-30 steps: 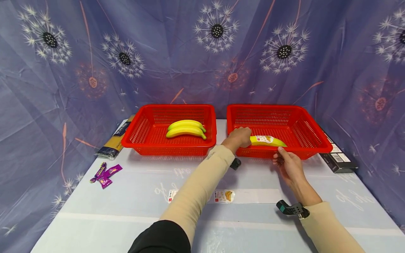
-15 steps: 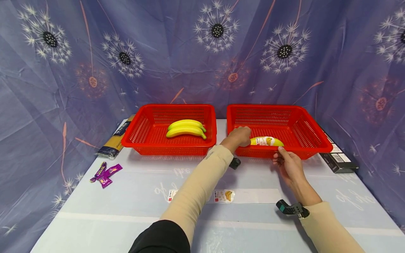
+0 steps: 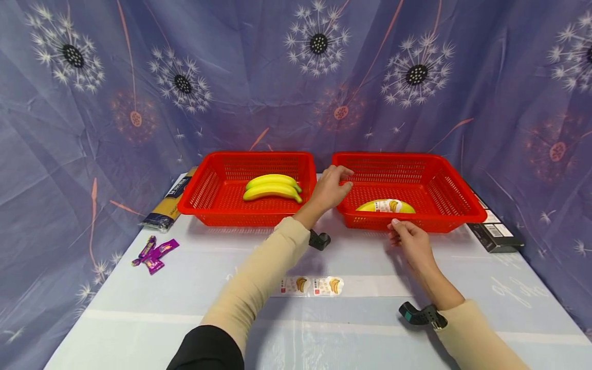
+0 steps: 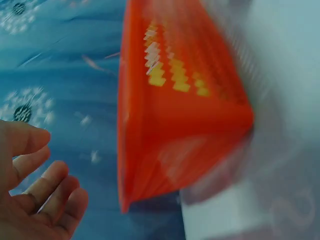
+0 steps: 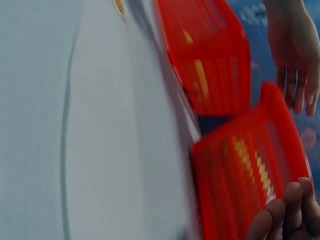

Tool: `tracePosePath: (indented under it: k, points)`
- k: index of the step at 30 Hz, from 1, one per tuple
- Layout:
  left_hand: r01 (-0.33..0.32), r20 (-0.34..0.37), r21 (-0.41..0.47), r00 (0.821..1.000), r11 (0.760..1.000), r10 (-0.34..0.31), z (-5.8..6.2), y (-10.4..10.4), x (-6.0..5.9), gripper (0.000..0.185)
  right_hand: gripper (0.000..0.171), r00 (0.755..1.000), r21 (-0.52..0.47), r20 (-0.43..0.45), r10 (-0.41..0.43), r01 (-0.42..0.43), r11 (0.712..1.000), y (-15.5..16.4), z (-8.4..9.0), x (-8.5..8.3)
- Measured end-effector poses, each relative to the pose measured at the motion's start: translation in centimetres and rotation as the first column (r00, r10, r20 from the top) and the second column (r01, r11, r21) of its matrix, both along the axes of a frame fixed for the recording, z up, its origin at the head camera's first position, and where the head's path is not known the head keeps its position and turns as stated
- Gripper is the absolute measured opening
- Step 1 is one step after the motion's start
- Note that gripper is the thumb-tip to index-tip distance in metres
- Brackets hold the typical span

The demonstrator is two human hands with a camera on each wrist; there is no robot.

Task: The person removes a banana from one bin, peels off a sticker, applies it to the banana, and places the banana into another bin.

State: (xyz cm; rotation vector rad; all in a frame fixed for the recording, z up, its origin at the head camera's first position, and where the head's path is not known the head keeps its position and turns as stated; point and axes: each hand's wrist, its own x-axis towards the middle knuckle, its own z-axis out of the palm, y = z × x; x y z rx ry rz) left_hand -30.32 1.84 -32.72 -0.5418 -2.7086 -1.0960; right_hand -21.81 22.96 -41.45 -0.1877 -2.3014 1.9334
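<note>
- We see the wrapped banana (image 3: 386, 206) lying on the floor of the right red basket (image 3: 462, 198), close behind its near wall, held by neither hand
- Our left hand (image 3: 330, 186) hangs over the near left corner of that basket with relaxed fingers (image 4: 47, 187) gripping nothing; the left wrist view shows the palm bare, though that view is blurred
- Our right hand (image 3: 409, 241) sits just outside the near wall with the fingertips (image 3: 395, 222) at the rim, loose and holding nothing; whether they touch the plastic we cannot tell
- From the left hand the banana lies to the right and slightly nearer us; from the right hand it lies just beyond the wall, a little left of the fingertips, so we judge the right hand the nearer one
- Its long axis runs left to right, roughly parallel with the near wall, the back arching away from us and its ends pointing to the two side walls; the label faces up
- The left red basket (image 3: 203, 198) holds two bare bananas (image 3: 272, 188), lying the same way
</note>
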Motion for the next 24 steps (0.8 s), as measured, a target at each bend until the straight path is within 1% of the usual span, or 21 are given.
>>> tracePosePath:
  k: [2,4,5,9,10,11,13,16,19,24]
  points:
    - [-0.025,-0.01,0.033,1.0,0.999,0.026,0.3,-1.3,-0.2,0.029,0.042,0.999,0.1,-0.042,0.014,-0.01,0.995,-1.1,0.4,0.3]
    - [-0.057,-0.019,0.047,0.998,0.997,0.058,0.6,-2.7,-0.4,0.029,0.037,0.994,0.169,-0.099,0.053,-0.036,0.985,-2.4,1.3,0.7]
    - [-0.07,-0.019,0.051,0.997,0.996,0.071,0.7,-3.5,-0.5,0.03,0.032,0.988,0.206,-0.131,0.08,-0.052,0.977,-3.1,1.9,1.0]
    - [-0.126,-0.003,0.061,0.992,0.99,0.126,1.0,-6.8,-1.3,0.031,0.022,0.961,0.33,-0.203,0.186,-0.112,0.937,-5.6,2.8,1.1]
    - [-0.138,0.007,0.06,0.99,0.989,0.138,0.9,-7.6,-1.5,0.031,0.022,0.955,0.354,-0.211,0.208,-0.124,0.927,-6.2,3.0,1.0]
    - [-0.15,0.016,0.057,0.989,0.987,0.149,0.9,-8.5,-1.8,0.032,0.023,0.948,0.373,-0.221,0.229,-0.135,0.918,-6.6,2.7,0.7]
    - [-0.178,0.037,0.049,0.984,0.983,0.176,0.8,-10.1,-2.2,0.033,0.025,0.935,0.392,-0.233,0.268,-0.162,0.905,-7.5,2.5,0.2]
    - [-0.214,0.073,0.021,0.975,0.977,0.212,0.7,-12.4,-2.8,0.035,0.029,0.917,0.403,-0.256,0.306,-0.187,0.896,-9.0,2.8,-0.2]
    - [-0.243,0.114,-0.012,0.963,0.97,0.243,0.5,-14.6,-3.3,0.038,0.035,0.907,0.417,-0.25,0.339,-0.215,0.883,-10.6,3.1,-0.7]
    - [-0.29,0.183,-0.081,0.936,0.954,0.3,-0.2,-17.9,-4.0,0.046,0.05,0.909,0.453,-0.153,0.388,-0.284,0.845,-12.9,3.4,-1.6]
